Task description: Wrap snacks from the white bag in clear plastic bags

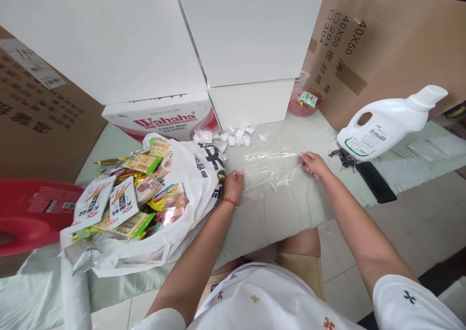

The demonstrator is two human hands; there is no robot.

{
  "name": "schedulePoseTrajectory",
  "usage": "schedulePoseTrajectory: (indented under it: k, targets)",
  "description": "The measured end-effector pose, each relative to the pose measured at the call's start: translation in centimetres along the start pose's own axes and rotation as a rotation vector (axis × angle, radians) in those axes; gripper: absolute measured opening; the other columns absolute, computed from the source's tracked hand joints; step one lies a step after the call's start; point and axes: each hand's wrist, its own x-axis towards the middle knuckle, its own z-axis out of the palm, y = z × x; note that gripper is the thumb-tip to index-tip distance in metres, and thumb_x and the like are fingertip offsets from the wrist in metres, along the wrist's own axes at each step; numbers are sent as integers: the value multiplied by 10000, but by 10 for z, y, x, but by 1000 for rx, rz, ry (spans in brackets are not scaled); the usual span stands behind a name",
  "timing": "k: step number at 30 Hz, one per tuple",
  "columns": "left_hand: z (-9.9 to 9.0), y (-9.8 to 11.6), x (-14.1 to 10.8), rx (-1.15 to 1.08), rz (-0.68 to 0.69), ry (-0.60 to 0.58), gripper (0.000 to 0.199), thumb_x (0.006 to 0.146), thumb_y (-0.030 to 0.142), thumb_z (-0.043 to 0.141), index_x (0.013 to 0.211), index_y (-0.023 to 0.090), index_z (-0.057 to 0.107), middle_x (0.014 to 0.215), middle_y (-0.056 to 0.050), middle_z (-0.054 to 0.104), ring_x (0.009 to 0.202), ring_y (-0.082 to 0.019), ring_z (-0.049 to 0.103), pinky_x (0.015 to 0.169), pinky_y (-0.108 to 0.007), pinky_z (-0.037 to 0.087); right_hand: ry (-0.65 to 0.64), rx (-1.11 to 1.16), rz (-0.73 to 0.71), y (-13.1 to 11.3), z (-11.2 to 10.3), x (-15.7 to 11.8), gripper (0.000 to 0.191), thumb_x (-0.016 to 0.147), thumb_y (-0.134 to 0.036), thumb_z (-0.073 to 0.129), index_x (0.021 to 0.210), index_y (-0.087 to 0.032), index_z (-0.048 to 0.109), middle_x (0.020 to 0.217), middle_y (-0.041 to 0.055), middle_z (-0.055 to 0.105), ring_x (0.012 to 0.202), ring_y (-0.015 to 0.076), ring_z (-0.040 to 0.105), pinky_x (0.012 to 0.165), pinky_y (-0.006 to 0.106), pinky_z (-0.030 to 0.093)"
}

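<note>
A clear plastic bag [271, 167] is stretched sideways just over the green-grey table cover. My left hand [233, 184], with a red cord at the wrist, is closed on the bag's left edge. At its right edge, the fingertips of my right hand [313, 164] pinch the thin film. Whether the film touches the cover I cannot tell. Behind it lie several small crumpled white plastic bundles [239, 137]. Left of my left hand, a white shopping bag [192, 174] lies open, full of snack packets [124, 201].
A Wahaha carton [163, 119] and white boxes [251, 29] stand at the back. To the right are a white detergent bottle [386, 119], keys [344, 159], a black phone [376, 182] and a reddish bowl [306, 109]. A red container [32, 216] is at far left.
</note>
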Motion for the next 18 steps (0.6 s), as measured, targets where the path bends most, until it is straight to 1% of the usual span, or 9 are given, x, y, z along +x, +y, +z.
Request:
schedulePoseTrajectory:
  k: [3, 5, 6, 8, 9, 13, 15, 16, 18]
  targets:
    - [2, 1, -2, -31, -16, 31, 234, 914, 319, 516, 723, 234, 412, 480, 87, 380, 383, -93, 337, 389, -194, 212, -215, 133, 66, -3, 9, -18, 448, 795, -543, 748, 1006, -180, 593, 872, 84, 752, 372, 18, 270, 343, 176, 140]
    - [4, 2, -2, -62, -23, 47, 222, 937, 326, 476, 751, 241, 390, 514, 91, 370, 390, -90, 336, 390, -189, 218, -347, 196, 137, 0, 17, -32, 550, 701, -447, 847, 1107, -196, 573, 893, 84, 762, 377, 11, 256, 349, 168, 141]
    - [4, 2, -3, -75, -25, 52, 223, 941, 334, 474, 759, 241, 383, 532, 92, 369, 396, -86, 342, 392, -186, 219, -374, 203, 164, 3, 20, -37, 616, 652, -377, 881, 1148, -201, 561, 859, 67, 758, 376, 11, 264, 351, 163, 151]
    - [3, 2, -2, -83, -28, 45, 234, 942, 355, 494, 771, 240, 383, 555, 94, 371, 407, -78, 352, 397, -179, 218, -367, 195, 187, 8, 20, -43, 712, 578, -269, 900, 1193, -200, 549, 768, 20, 732, 371, 13, 292, 352, 153, 160]
    - [2, 2, -2, -78, -30, 35, 238, 940, 361, 505, 774, 239, 387, 552, 96, 368, 406, -76, 349, 399, -177, 215, -345, 186, 183, 11, 17, -44, 717, 558, -246, 898, 1187, -192, 558, 729, 2, 711, 370, 14, 304, 352, 149, 158]
    - [-5, 2, 3, -30, -22, -22, 260, 939, 322, 518, 731, 233, 391, 499, 97, 317, 406, -83, 295, 410, -192, 209, -218, 89, 171, 16, -12, -36, 587, 496, -234, 908, 1015, -155, 644, 633, -32, 637, 376, 13, 311, 349, 148, 155]
    - [-8, 4, 5, 89, 46, -36, 287, 927, 299, 542, 689, 229, 398, 505, 79, 327, 447, -100, 333, 446, -207, 275, -183, 19, 179, 16, -27, -33, 525, 485, -234, 912, 940, -149, 665, 622, -29, 630, 385, 17, 322, 348, 151, 166]
    - [-8, 7, 5, 169, 102, -20, 285, 914, 293, 566, 683, 227, 414, 527, 63, 362, 489, -116, 390, 487, -220, 335, -170, -15, 178, 16, -33, -32, 503, 486, -235, 910, 919, -149, 668, 622, -27, 631, 389, 20, 331, 349, 153, 171]
    - [-8, 13, -1, 317, 228, 59, 212, 878, 295, 622, 740, 212, 484, 642, 1, 500, 660, -180, 549, 648, -281, 466, -155, -68, 165, 17, -37, -33, 477, 501, -245, 898, 909, -150, 670, 628, -27, 633, 396, 26, 348, 355, 157, 180]
